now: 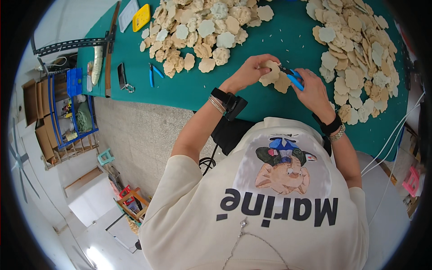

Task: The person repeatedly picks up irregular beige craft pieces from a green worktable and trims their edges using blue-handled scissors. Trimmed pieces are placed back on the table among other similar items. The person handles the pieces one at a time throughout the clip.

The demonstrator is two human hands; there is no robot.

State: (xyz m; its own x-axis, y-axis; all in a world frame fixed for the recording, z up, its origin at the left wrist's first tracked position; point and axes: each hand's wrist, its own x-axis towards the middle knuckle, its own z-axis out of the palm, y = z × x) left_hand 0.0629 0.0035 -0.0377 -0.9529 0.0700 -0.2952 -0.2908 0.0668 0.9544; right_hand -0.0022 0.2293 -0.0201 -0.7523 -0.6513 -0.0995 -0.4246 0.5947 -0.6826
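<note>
My left hand (250,72) pinches a beige scallop-edged flat piece (268,77) between thumb and fingers, just above the green tabletop. A second tan piece (282,83) sits right beside it, partly overlapped; whether it is held too or lies on the table, I cannot tell. In my right hand (313,92) is a pair of blue-handled nippers (294,80), gripped by the handles. Their jaws point left and meet the upper right edge of the held piece. How far the jaws are apart is too small to make out.
Heaps of similar pieces lie at the far middle (207,29) and to the right (353,81). Blue-handled pliers (151,75), a phone (121,75) and a yellow tray (141,18) rest on the left of the green table (180,96). Small offcuts are scattered beyond my hands.
</note>
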